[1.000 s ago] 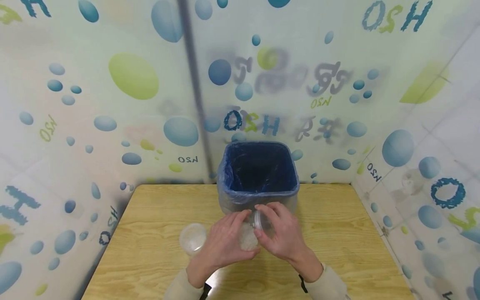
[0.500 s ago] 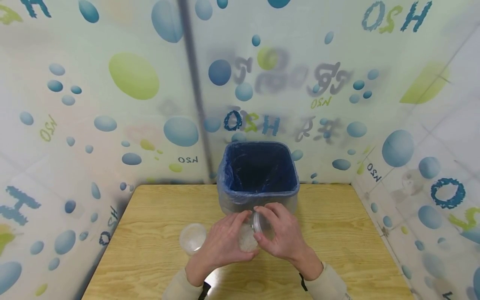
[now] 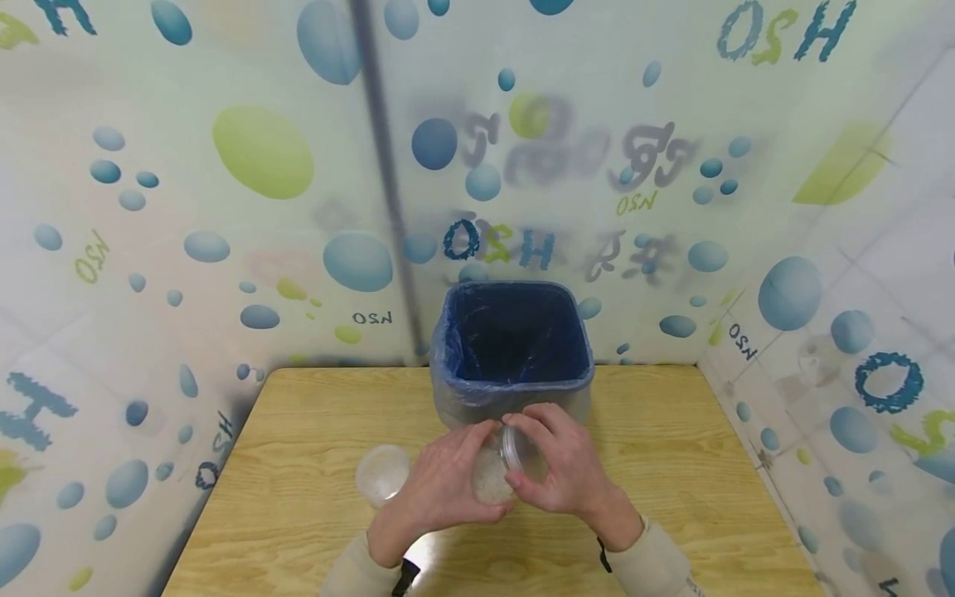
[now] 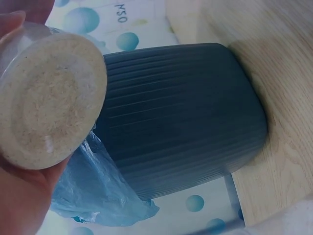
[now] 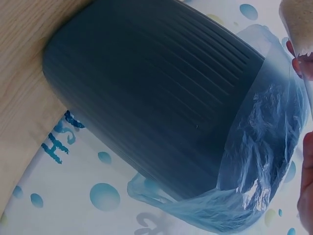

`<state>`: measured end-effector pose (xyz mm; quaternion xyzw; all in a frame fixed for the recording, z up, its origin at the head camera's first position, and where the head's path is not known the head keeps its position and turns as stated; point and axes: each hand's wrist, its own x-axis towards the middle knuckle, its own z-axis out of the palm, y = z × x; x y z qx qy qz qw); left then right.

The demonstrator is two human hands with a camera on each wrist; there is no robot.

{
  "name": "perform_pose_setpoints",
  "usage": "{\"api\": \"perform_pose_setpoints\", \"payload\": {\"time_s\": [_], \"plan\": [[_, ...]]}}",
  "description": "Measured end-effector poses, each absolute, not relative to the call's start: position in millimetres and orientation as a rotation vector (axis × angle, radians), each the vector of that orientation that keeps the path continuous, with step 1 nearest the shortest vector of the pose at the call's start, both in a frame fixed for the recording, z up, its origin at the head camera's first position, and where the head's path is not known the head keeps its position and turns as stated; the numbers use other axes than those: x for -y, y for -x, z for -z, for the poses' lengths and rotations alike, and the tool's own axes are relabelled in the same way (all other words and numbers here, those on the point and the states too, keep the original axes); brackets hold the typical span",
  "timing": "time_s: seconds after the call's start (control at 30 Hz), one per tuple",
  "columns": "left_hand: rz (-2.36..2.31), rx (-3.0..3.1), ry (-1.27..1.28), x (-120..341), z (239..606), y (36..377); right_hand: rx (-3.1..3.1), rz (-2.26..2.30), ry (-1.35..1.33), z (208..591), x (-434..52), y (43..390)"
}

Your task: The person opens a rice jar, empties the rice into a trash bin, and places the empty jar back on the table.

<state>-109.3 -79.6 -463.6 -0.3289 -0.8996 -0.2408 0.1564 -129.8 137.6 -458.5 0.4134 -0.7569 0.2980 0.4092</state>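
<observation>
Left hand (image 3: 440,489) gripping the jar (image 3: 492,477), right hand (image 3: 563,468) pinching its lid (image 3: 515,448). Twisting gently, level, bin (image 3: 511,344) at twelve o'clock.

A makeshift recording booth rather than a lived-in room: a small wooden surface (image 3: 313,464) boxed in on three sides by bubble-printed "H2O" plastic sheeting (image 3: 224,207), with a bag-lined blue bin (image 3: 513,390) against the back.
</observation>
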Motion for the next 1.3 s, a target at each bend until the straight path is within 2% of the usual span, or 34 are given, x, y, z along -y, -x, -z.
{"api": "perform_pose_setpoints", "payload": {"time_s": [0.53, 0.87, 1.1, 1.3], "plan": [[0.875, 2.696, 0.979, 86, 461, 108, 1.899, -0.744, -1.220, 455, -142, 134], [0.802, 2.628, 0.950, 85, 468, 109, 2.114, -0.909, -1.363, 454, -155, 126], [0.730, 2.540, 0.925, 80, 473, 107, 2.264, -0.952, -1.288, 451, -162, 117], [0.652, 2.421, 0.892, 72, 478, 107, 2.395, -1.012, -1.059, 452, -161, 109]]}}
